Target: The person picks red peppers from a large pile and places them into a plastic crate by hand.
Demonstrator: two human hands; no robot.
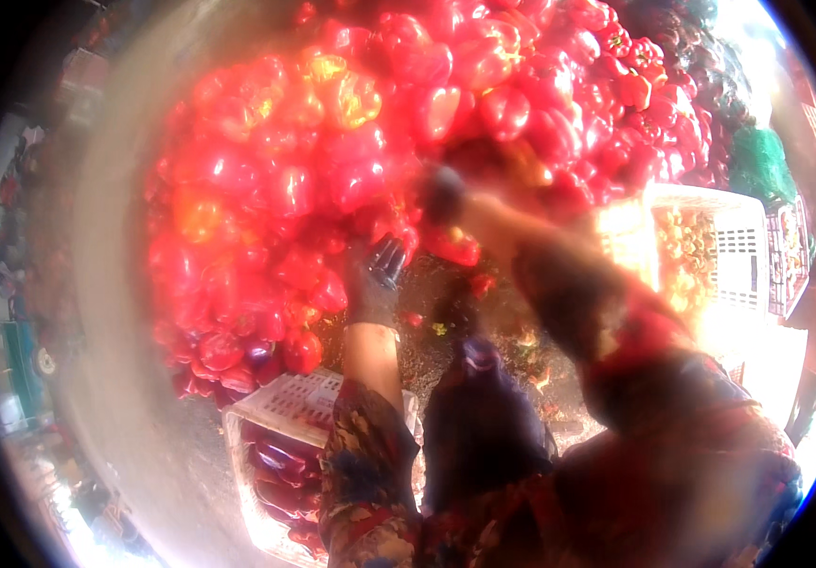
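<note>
A large heap of red bell peppers (pixel 285 189) fills the ground ahead of me, a few with yellow patches. My left hand (pixel 382 272), in a dark glove, is at the heap's near edge. Its fingers are curled together against the peppers, and what they hold, if anything, is hidden. Farther forward and to the right, my right hand (pixel 446 196) reaches in among the peppers. It also looks dark-gloved, but motion smears its fingers. Just beyond the left hand's fingers lies a red bell pepper (pixel 457 248), apart from the bulk of the heap.
A white plastic crate (pixel 285 407) with dark red peppers inside stands by my left forearm. At right is another white crate (pixel 739 232) holding yellowish produce, beside a green bag (pixel 760 166). Scraps and bits of pepper litter the ground (pixel 522 355) near my feet.
</note>
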